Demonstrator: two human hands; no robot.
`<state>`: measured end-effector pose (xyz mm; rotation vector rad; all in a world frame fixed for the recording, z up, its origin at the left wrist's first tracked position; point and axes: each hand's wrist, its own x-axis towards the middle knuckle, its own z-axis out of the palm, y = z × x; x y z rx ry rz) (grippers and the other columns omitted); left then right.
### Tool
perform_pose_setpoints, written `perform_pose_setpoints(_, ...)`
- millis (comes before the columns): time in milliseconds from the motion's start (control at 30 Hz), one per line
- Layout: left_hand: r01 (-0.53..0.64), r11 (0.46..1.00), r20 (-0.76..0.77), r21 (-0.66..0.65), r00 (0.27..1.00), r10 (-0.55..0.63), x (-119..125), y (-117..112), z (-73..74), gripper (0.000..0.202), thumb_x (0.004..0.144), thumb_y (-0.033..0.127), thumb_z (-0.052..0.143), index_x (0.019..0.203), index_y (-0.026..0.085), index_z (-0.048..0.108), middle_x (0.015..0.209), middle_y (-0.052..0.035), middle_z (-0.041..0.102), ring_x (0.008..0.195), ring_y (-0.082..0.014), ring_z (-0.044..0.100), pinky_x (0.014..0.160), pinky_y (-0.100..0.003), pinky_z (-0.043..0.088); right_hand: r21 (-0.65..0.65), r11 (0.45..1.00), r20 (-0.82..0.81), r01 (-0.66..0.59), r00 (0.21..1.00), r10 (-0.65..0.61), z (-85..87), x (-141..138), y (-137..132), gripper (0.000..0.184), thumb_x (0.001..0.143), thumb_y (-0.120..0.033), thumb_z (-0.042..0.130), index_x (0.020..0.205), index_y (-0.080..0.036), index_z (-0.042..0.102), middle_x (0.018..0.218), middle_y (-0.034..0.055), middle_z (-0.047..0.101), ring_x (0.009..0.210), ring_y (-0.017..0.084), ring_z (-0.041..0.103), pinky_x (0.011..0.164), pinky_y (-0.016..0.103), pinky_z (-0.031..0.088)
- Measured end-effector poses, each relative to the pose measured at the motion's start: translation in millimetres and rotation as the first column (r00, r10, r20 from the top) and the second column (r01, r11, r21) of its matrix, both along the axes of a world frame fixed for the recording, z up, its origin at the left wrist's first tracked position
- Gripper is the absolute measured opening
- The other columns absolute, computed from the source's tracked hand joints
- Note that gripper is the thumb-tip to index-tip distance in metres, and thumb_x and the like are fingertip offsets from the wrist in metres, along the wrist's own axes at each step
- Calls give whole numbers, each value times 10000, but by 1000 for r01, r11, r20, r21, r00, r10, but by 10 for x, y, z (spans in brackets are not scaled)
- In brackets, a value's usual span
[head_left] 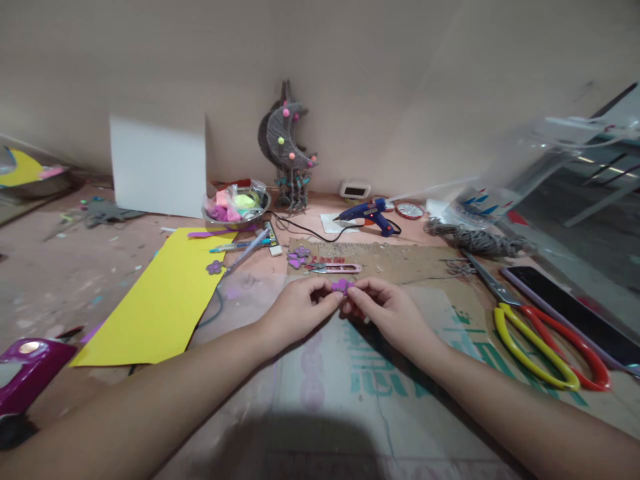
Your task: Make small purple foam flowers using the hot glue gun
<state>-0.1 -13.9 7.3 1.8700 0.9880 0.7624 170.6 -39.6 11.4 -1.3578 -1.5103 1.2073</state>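
A small purple flower cutout (342, 287) is pinched between my two hands over the middle of the work surface. Thumb and fingers of my left hand (305, 303) close on its left side. On the other side, my right hand (383, 305) grips it with thumb and forefinger, the remaining fingers curled beneath. Just beyond my fingertips lie pink-handled thread snips (335, 268). Further left, a few purple flowers with grey edging (299, 257) rest on the cardboard (410, 257). A single similar flower (215, 267) sits on the edge of a yellow sheet (165, 300).
Large scissors (540, 340) with red and yellow handles and a phone (570, 313) lie right. Behind are a blue glue gun (367, 213), grey yarn (480, 240), a metal bowl (267, 200) of clay packets and a moon ornament (287, 137). A clear plastic jar (505, 180) stands back right.
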Motion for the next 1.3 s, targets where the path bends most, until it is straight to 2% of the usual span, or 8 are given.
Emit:
perform_pose_setpoints(200,-4,1000,12,-29,1000,4,17,-5,-1,125,784,196,478,760,158,595,720,1,603,680,-124,532,629,-228,397,-18,1000,-59,9,998,-10,-21,20,21,236,829,-400,534,766,-174,561,622,-5,620,517,90,510,518,226,394)
perform_pose_setpoints(433,17,999,53,-35,998,-15,2,-10,22,215,833,317,479,756,158,601,736,-14,633,692,-135,547,630,-241,406,-13,1000,-48,3,999,-4,-5,4,6,223,824,-393,542,778,-177,567,631,-5,621,533,94,523,516,225,398)
perform_pose_setpoints(733,-27,996,89,-88,995,35,25,2,4,118,784,233,507,706,158,553,705,3,603,668,-124,534,630,-229,405,8,1000,-15,-21,1000,21,4,-19,-9,226,818,-402,541,759,-185,557,636,1,623,555,106,553,512,227,411)
perform_pose_setpoints(967,4,990,120,-140,993,13,25,10,5,109,719,110,458,690,158,553,682,5,595,670,-125,539,634,-228,407,23,1000,7,-17,1000,17,-7,-16,2,240,822,-418,532,752,-189,550,618,2,623,541,110,552,508,229,413)
perform_pose_setpoints(1167,-19,985,109,-169,993,37,42,-11,23,113,779,240,506,747,158,576,701,-3,620,658,-125,553,615,-229,409,8,1000,-20,5,1000,-5,-7,-19,-1,260,807,-440,543,736,-190,546,618,4,624,540,111,551,501,227,410)
perform_pose_setpoints(1300,-24,983,124,-180,991,47,51,-6,26,102,778,234,511,731,158,559,698,-2,616,663,-125,555,613,-225,412,23,1000,2,-13,1000,13,-11,-19,-5,261,815,-436,533,739,-188,553,628,9,628,550,112,554,501,227,405)
